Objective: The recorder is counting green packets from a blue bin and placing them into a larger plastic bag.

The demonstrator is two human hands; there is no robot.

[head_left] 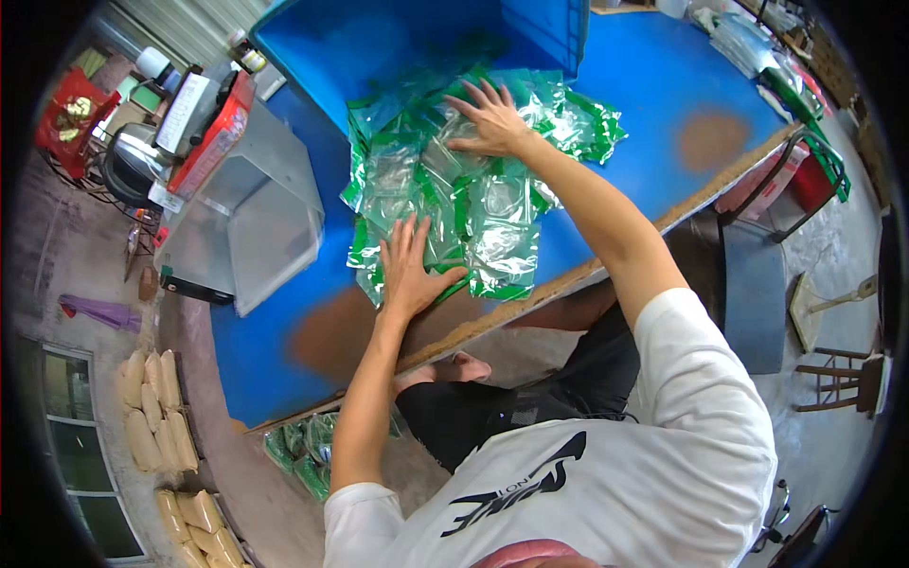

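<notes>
Left hand (pixel 409 270), right hand (pixel 490 123) flat on green packets (pixel 492 241).

Green-edged clear pouches (pixel 454 189) lie heaped on the blue desk (pixel 663 85), flat and shiny, spilling from a blue crate (pixel 544 33). More green pouches (pixel 303 450) sit on the floor below. Tan sacks (pixel 156 417) are stacked far left.

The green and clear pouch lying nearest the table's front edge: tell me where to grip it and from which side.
Pinch the green and clear pouch at its green bottom strip, probably coming from the table edge side. It lies flat, that end pokes out of the pile, and both the left hand and right hand press elsewhere.
</notes>
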